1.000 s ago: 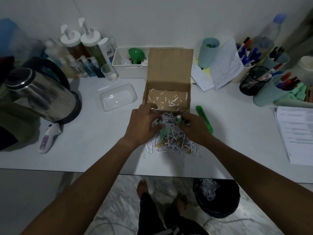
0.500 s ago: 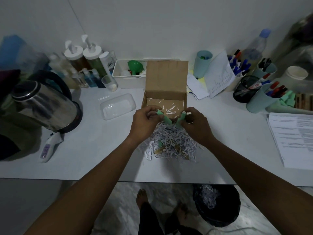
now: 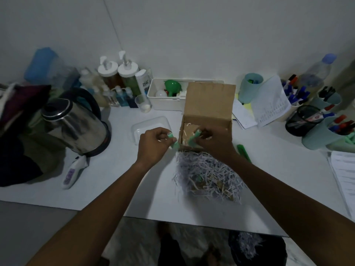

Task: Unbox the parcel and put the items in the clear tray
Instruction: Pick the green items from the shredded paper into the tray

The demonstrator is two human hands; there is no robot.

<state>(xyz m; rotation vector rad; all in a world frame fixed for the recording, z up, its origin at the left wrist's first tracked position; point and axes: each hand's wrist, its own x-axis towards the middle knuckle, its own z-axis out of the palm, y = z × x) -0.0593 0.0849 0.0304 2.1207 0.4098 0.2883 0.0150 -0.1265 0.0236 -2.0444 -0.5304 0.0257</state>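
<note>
An open cardboard parcel (image 3: 209, 104) stands on the white table, its lid flap upright. A heap of shredded paper (image 3: 208, 175) lies in front of it. My left hand (image 3: 153, 144) pinches a small green tube (image 3: 173, 142) just left of the box. My right hand (image 3: 213, 143) holds a second green tube (image 3: 194, 139) over the box's front edge. The clear tray (image 3: 151, 122) sits left of the box, partly hidden behind my left hand.
A steel kettle (image 3: 75, 123) and a thermometer (image 3: 72, 172) are at the left. Bottles and a white bin (image 3: 165, 96) line the wall. Pen cups (image 3: 322, 131) and papers crowd the right. A green cutter (image 3: 243, 152) lies right of the box. A black bin (image 3: 257, 248) stands below.
Both hands rose from the shredded paper, each with a green tube. My left hand moved left toward the clear tray; my right stays over the box.
</note>
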